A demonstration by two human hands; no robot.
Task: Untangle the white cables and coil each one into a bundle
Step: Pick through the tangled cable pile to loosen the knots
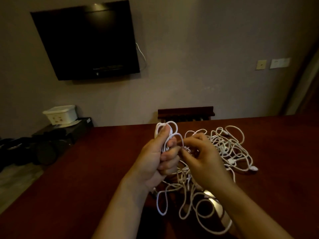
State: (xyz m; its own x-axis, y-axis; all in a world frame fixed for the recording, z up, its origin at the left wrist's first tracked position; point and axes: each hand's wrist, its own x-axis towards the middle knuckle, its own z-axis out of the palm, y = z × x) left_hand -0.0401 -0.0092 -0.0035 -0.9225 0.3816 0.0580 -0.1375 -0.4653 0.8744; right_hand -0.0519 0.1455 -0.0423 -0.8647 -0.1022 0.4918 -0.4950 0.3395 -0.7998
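Note:
My left hand (158, 158) grips a coiled bundle of white cable (166, 131), whose loops stick up above the thumb. My right hand (201, 156) pinches a strand of that cable just right of the left fingers. A tangled heap of white cables (229, 147) lies on the dark red table (95, 169) behind and to the right of my hands. More loose loops (188, 202) hang and sprawl below my hands toward the near edge.
A black television (89, 42) hangs on the wall at upper left. A white plastic box (60, 114) sits on a black stand at left, with dark objects on the floor beside it. A dark wooden rack (186, 112) stands behind the table's far edge.

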